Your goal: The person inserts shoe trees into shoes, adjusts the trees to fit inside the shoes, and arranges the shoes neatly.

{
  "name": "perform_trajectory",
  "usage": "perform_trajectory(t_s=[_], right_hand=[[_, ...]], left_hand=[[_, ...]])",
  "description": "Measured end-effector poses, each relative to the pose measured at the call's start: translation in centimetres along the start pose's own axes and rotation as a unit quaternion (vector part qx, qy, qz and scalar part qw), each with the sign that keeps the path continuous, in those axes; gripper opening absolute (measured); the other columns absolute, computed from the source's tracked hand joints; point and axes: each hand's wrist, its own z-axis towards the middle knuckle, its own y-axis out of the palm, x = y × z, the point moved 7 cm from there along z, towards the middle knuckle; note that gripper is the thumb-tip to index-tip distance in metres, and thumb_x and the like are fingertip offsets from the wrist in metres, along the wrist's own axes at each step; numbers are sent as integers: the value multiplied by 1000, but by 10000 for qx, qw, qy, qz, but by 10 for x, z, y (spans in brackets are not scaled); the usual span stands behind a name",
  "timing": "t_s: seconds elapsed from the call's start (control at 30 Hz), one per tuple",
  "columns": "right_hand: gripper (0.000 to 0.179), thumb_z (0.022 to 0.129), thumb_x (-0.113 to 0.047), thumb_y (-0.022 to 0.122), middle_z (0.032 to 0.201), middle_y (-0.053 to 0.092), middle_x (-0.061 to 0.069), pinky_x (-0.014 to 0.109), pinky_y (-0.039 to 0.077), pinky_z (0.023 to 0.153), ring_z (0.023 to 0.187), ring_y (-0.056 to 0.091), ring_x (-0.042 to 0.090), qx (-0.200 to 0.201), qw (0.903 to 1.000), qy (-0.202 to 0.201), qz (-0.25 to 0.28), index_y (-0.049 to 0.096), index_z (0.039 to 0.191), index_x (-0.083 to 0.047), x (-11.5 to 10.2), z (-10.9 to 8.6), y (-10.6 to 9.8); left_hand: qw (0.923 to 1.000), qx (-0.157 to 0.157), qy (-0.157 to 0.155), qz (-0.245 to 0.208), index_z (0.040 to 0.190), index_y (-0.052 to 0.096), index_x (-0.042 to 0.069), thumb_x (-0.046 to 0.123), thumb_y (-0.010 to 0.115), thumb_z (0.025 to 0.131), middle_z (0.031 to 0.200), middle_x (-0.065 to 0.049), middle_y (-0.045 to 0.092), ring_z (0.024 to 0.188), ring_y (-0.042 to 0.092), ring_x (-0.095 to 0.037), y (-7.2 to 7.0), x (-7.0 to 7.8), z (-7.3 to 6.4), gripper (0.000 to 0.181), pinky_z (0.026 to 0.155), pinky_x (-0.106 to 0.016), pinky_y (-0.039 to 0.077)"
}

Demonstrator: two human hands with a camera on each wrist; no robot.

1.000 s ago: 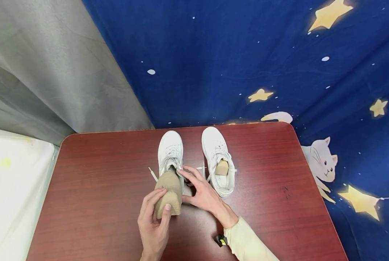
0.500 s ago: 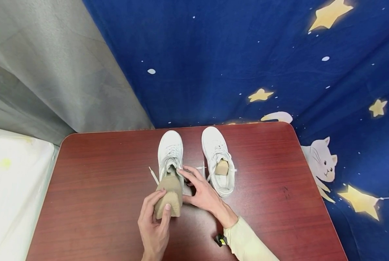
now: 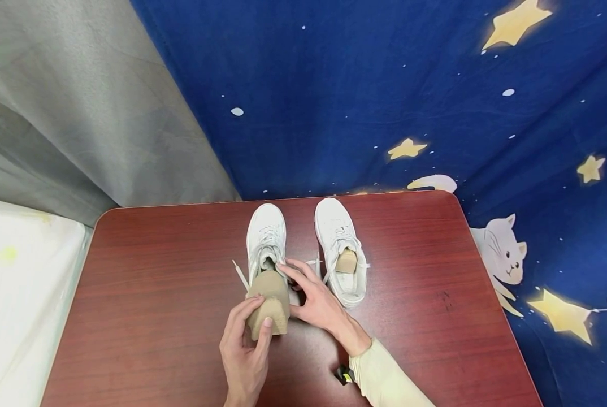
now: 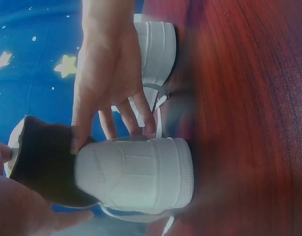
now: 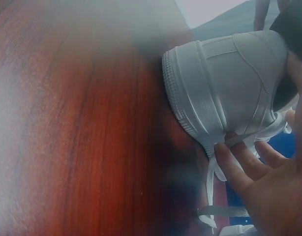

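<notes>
My left hand (image 3: 246,350) grips a beige shoe insert (image 3: 272,288) between thumb and fingers, tilted over the heel opening of the left white sneaker (image 3: 266,223). In the left wrist view the insert (image 4: 47,162) looks dark and meets the collar above the heel (image 4: 126,172). My right hand (image 3: 324,305) rests along that sneaker's right side. Its fairly straight fingers (image 5: 234,169) touch the sneaker's side (image 5: 239,83) near the lace, and the thumb lies at the collar. How far the insert reaches inside is hidden.
A second white sneaker (image 3: 331,217) stands to the right, a similar beige insert (image 3: 346,262) showing inside it. Loose laces (image 3: 239,272) lie beside the shoes. All rest on a dark red wooden table (image 3: 171,294), with grey and blue star-patterned curtains (image 3: 334,102) behind.
My left hand and the insert have shifted slightly right, and the insert's far end has drawn back a little toward me. The right hand and both sneakers stay put.
</notes>
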Motion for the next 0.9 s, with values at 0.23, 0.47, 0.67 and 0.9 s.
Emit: perform_trajectory(t_s=[0.23, 0.47, 0.67, 0.9], right_hand=[[82, 79, -17, 81, 153, 36, 1, 36, 53, 93, 128, 48, 15, -4, 10000, 11, 57, 42, 152, -24, 0, 0, 0], [82, 79, -17, 81, 153, 36, 4, 36, 53, 94, 130, 47, 17, 38, 9999, -114, 81, 42, 151, -20, -1, 0, -1], [83, 79, -15, 81, 153, 36, 2, 36, 53, 94, 130, 47, 16, 44, 10000, -59, 46, 42, 151, -24, -1, 0, -1], [85, 77, -12, 80, 153, 36, 0, 34, 52, 94, 128, 48, 14, 50, 10000, -23, -48, 42, 151, -26, 1, 0, 0]], left_hand=[[10000, -1, 1, -25, 112, 64, -15, -20, 66, 76, 107, -26, 63, 110, 61, -26, 0, -1, 1, 36, 101, -25, 45], [9999, -104, -41, 63, 112, 64, -13, -19, 66, 76, 108, -24, 64, 107, 61, -23, 1, -1, 5, 37, 99, -23, 45], [9994, -188, 1, 290, 111, 66, -10, -17, 69, 75, 105, -23, 65, 105, 62, -22, 2, -2, 10, 37, 97, -21, 45], [9989, -255, 99, 384, 111, 67, -9, -15, 71, 74, 106, -21, 66, 103, 63, -25, 3, -8, 10, 37, 97, -20, 44]])
